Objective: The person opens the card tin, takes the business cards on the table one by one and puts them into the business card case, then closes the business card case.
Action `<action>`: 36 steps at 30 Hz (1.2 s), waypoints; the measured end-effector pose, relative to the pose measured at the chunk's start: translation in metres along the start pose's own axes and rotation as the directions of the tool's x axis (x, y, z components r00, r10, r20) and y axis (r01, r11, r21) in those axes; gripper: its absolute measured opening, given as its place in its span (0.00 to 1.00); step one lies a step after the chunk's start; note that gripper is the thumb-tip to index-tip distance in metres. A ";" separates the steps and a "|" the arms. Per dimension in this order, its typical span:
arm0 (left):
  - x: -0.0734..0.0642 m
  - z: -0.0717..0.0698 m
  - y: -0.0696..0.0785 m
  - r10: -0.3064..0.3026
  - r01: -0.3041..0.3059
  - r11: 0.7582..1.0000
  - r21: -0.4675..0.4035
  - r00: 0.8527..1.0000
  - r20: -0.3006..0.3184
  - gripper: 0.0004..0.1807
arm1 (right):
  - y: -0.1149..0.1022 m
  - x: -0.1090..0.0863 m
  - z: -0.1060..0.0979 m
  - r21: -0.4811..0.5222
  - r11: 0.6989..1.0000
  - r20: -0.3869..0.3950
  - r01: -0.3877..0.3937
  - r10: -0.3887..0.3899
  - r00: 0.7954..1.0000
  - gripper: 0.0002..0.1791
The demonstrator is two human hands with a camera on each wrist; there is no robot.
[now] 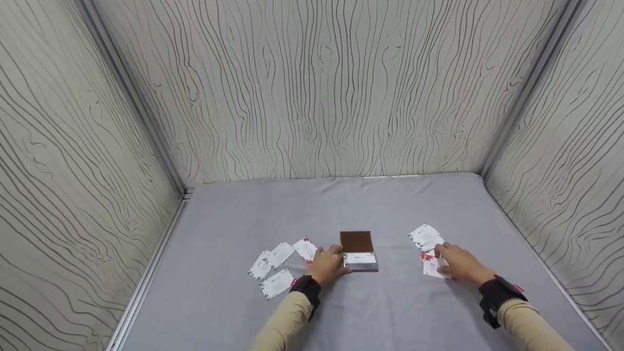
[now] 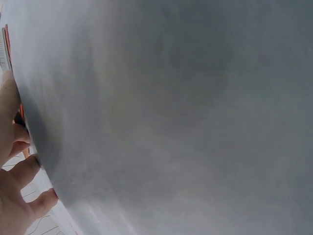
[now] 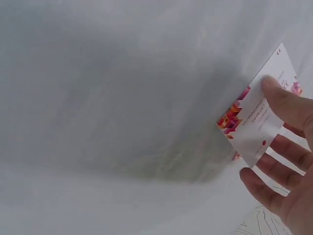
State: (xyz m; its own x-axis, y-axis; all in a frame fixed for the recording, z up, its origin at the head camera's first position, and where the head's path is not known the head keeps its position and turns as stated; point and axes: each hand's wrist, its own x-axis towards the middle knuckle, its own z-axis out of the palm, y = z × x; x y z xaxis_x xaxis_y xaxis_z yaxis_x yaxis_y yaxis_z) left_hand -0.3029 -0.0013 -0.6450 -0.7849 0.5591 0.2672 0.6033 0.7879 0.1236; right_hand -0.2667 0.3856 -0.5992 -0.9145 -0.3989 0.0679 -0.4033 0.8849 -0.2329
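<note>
An open brown card case (image 1: 356,241) lies on the cloth, with a white card (image 1: 360,258) in its lower half. My left hand (image 1: 327,265) holds the case by its left side; in the left wrist view the hand (image 2: 17,161) shows only at the edge, beside a sliver of the case. My right hand (image 1: 460,263) pinches a white business card with red patterning (image 1: 431,267). The right wrist view shows the thumb on the face of this card (image 3: 257,117) and fingers along its far edge. Two more white cards (image 1: 423,234) lie just beyond that hand.
Left of the left hand are several spread cards: a red-flowered one (image 1: 304,248), two overlapping (image 1: 281,254), and one nearer me (image 1: 277,283). Grey cloth (image 1: 390,209) covers the table. Patterned panels (image 1: 312,87) enclose the back and sides.
</note>
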 end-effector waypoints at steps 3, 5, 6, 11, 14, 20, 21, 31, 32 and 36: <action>0.000 -0.002 0.001 -0.007 0.007 1.000 0.010 1.000 0.016 0.24 | -0.002 0.002 -0.001 0.017 0.998 -0.035 0.061 -0.061 0.998 0.11; 0.001 -0.001 0.001 -0.010 0.009 1.000 0.017 1.000 0.019 0.24 | -0.005 0.005 -0.003 0.026 0.996 -0.049 0.091 -0.089 0.995 0.09; 0.001 -0.001 0.001 -0.011 0.011 1.000 0.018 1.000 0.023 0.24 | -0.006 0.006 -0.004 0.032 0.994 -0.055 0.101 -0.099 0.994 0.08; 0.001 -0.001 0.003 -0.017 0.016 1.000 0.021 0.999 0.040 0.24 | -0.014 0.011 -0.009 0.030 0.992 -0.061 0.120 -0.118 0.991 0.08; 0.001 -0.002 0.004 -0.021 0.020 1.000 0.018 0.999 0.048 0.24 | -0.017 0.015 -0.011 0.025 0.992 -0.061 0.121 -0.120 0.991 0.09; 0.002 0.000 0.002 -0.026 0.025 1.000 0.002 0.999 0.046 0.24 | -0.025 0.025 -0.015 0.021 0.990 -0.092 0.140 -0.138 0.986 0.10; 0.002 0.000 0.002 -0.026 0.027 1.000 0.000 0.999 0.045 0.24 | -0.027 0.027 -0.015 0.021 0.990 -0.104 0.143 -0.140 0.985 0.10; 0.001 0.003 0.001 -0.022 0.021 1.000 0.018 0.999 0.030 0.24 | -0.047 0.050 -0.007 0.001 0.979 -0.225 0.204 -0.199 0.954 0.09; 0.001 0.003 0.001 -0.020 0.019 1.000 0.022 0.999 0.027 0.24 | -0.049 0.052 -0.005 -0.004 0.977 -0.235 0.212 -0.207 0.950 0.10; 0.001 0.004 0.000 -0.012 0.012 1.000 0.026 1.000 0.017 0.23 | -0.056 0.060 -0.001 -0.006 0.967 -0.269 0.256 -0.248 0.931 0.10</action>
State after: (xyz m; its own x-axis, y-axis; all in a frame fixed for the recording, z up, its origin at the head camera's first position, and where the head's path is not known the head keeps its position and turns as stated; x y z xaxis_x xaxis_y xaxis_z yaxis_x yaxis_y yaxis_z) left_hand -0.3036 0.0003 -0.6482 -0.7945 0.5537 0.2494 0.5900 0.8010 0.1015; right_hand -0.2992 0.3121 -0.5815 -0.7601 -0.5257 0.3820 -0.6238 0.7549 -0.2023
